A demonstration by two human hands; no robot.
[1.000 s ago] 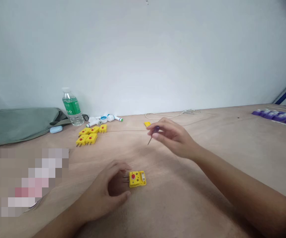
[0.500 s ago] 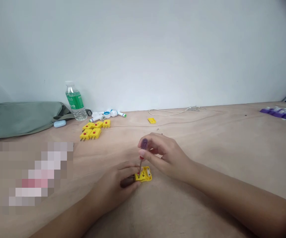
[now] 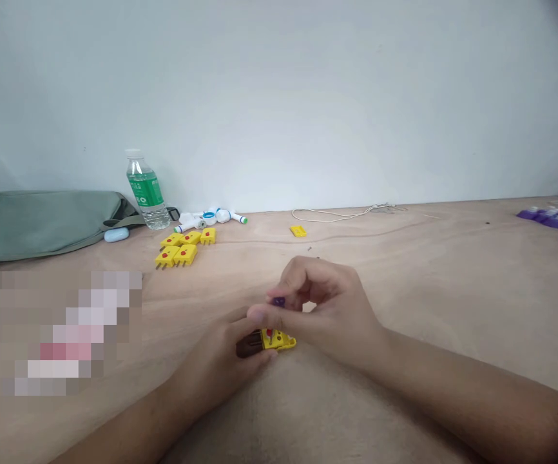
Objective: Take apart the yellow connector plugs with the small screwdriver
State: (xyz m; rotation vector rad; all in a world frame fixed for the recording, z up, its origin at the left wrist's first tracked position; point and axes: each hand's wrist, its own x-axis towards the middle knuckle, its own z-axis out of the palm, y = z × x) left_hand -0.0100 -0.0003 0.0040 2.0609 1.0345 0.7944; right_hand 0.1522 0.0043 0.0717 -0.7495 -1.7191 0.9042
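Observation:
Between the fingers of my left hand (image 3: 223, 348), a yellow plug (image 3: 283, 341) with a red dot and small holes is held down against the table. Its pin end points into my palm, and its far end looks open on one side. My right hand (image 3: 325, 299) pinches the dark purple handle of a small screwdriver (image 3: 279, 301) from above. The screwdriver stands roughly upright over the plug; my fingers hide most of its shaft, and I cannot see where the tip sits.
Several yellow plugs (image 3: 185, 248) are grouped at the back left, near white pieces (image 3: 209, 219), a water bottle (image 3: 147, 193), a green bag (image 3: 42, 225) and a light blue case (image 3: 116, 235). Further right lie a yellow cover (image 3: 298, 231), a white cord (image 3: 332, 218) and a purple holder (image 3: 549, 218).
My right hand has shifted its fingers on the screwdriver handle, now covering more of it, and the screwdriver's top sits lower. My left hand still holds the plug in place.

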